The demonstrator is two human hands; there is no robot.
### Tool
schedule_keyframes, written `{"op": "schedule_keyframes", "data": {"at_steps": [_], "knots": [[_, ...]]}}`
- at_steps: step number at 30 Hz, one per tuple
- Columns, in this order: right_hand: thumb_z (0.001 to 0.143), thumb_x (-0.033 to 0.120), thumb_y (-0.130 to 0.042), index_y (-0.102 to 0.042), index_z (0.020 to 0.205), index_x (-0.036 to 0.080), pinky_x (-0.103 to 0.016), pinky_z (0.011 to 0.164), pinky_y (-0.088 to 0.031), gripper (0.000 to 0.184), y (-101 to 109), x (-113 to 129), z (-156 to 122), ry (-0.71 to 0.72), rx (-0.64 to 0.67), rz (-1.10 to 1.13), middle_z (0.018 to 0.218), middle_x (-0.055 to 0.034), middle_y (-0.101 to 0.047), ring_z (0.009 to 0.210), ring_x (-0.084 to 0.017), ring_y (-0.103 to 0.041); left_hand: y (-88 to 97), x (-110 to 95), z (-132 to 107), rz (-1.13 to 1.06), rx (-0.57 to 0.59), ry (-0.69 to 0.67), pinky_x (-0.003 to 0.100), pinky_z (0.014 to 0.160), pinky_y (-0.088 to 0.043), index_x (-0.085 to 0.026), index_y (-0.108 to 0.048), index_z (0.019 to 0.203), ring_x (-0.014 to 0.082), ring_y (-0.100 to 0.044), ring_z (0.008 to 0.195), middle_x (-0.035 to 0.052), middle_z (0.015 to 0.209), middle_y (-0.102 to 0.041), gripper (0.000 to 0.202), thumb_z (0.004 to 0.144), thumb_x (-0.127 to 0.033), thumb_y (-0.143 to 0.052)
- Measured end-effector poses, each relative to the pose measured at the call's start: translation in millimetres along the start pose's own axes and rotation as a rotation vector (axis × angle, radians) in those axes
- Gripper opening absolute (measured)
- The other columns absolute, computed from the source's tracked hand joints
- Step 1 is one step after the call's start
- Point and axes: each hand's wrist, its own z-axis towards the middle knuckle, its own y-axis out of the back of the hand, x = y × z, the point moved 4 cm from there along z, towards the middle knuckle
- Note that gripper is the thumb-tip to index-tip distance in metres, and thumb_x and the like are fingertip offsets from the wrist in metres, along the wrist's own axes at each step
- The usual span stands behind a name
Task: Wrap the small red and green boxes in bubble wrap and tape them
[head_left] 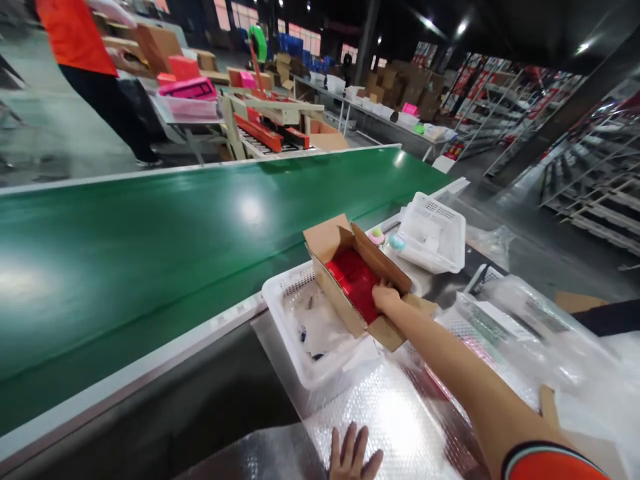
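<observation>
An open cardboard box [333, 293] with raised flaps rests partly over a white plastic basket [295, 353]. Inside the box lies a flat, shiny red package [354, 275]. My right hand [386, 297] reaches in through the near end, its fingers curled down against the red package; the fingertips are partly hidden. My left hand [353, 455] is at the bottom of the view, fingers spread over a sheet of clear bubble wrap [370, 400], and holds nothing. Small dark bits and clear plastic lie in the basket.
A green conveyor belt [200, 227] runs beyond the box. A second white basket [434, 230], a pink round item [376, 236] and a light-blue one [397, 242] sit behind it. Clear plastic packaging [530, 320] is piled at right. A person in an orange top [75, 37] stands across the belt.
</observation>
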Motion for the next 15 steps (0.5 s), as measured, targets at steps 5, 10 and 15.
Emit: {"op": "schedule_keyframes", "data": {"at_steps": [5, 10, 15], "knots": [[0.09, 0.008, -0.057, -0.064, 0.135, 0.013, -0.047, 0.094, -0.058, 0.046, -4.4, 1.1, 3.4, -0.072, 0.016, -0.016, 0.145, -0.0272, -0.051, 0.133, -0.037, -0.056, 5.8, 1.2, 4.9, -0.02, -0.023, 0.045, 0.073, 0.122, -0.017, -0.036, -0.068, 0.118, 0.0417, -0.031, 0.152, 0.0069, 0.15, -0.058, 0.053, 0.068, -0.043, -0.087], [0.092, 0.007, -0.049, -0.056, 0.143, 0.014, -0.042, 0.089, -0.059, 0.051, -5.5, 3.3, 4.1, -0.094, 0.004, -0.01, 0.144, -0.0275, -0.049, 0.131, -0.035, -0.057, 9.0, 1.7, 6.5, -0.033, 0.057, 0.018, 0.072, 0.124, -0.011, -0.037, -0.069, 0.12, 0.0413, -0.027, 0.154, 0.0073, 0.147, -0.06, 0.051, 0.072, -0.047, -0.083], [0.086, 0.011, -0.062, -0.057, 0.14, 0.014, -0.04, 0.094, -0.056, 0.055, -6.2, 2.2, 4.2, -0.088, 0.017, -0.004, 0.148, -0.026, -0.046, 0.134, -0.036, -0.053, 13.7, 2.9, 9.9, -0.079, 0.025, 0.07, 0.069, 0.125, -0.009, -0.037, -0.071, 0.117, 0.0401, -0.024, 0.155, 0.0067, 0.144, -0.062, 0.048, 0.072, -0.047, -0.083]]}}
